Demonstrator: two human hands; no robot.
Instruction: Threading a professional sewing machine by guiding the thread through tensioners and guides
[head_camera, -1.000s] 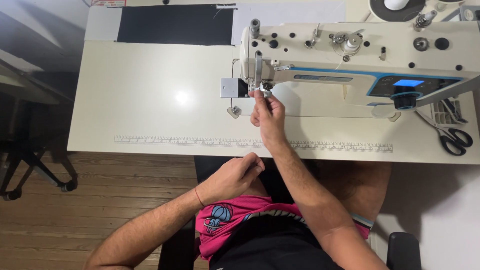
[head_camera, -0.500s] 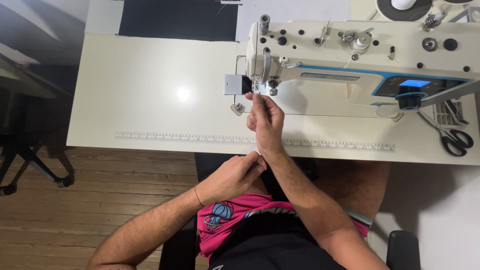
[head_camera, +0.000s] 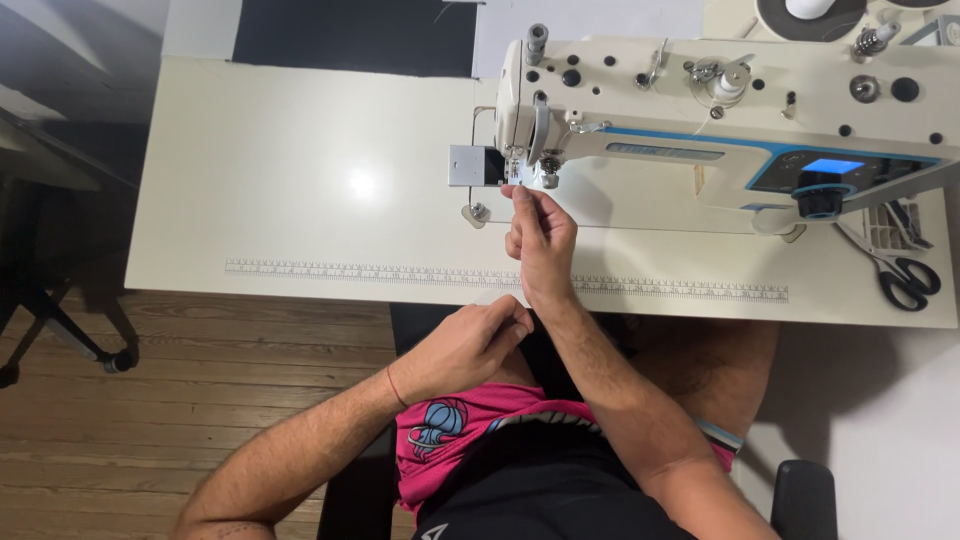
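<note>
A cream and blue sewing machine (head_camera: 720, 110) stands on a pale table (head_camera: 300, 200). My right hand (head_camera: 540, 235) reaches up to the needle area (head_camera: 515, 178) under the machine's head, with thumb and fingertips pinched together just below it. Anything as thin as a thread between them is too fine to see. My left hand (head_camera: 470, 345) rests low at the table's front edge over my lap, its fingers curled closed, with nothing visible in it. A small grey box (head_camera: 467, 165) sits just left of the needle.
Black-handled scissors (head_camera: 905, 280) lie at the table's right end. A printed ruler strip (head_camera: 350, 270) runs along the front edge. Black cloth (head_camera: 355, 35) lies at the back. A dark stand's legs (head_camera: 60, 330) are on the wooden floor to the left, and a chair armrest (head_camera: 805, 495) is at the lower right.
My head has tilted, so the machine sits a little lower in view. My right hand stays pinched at the needle and my left hand stays closed at the table edge.
</note>
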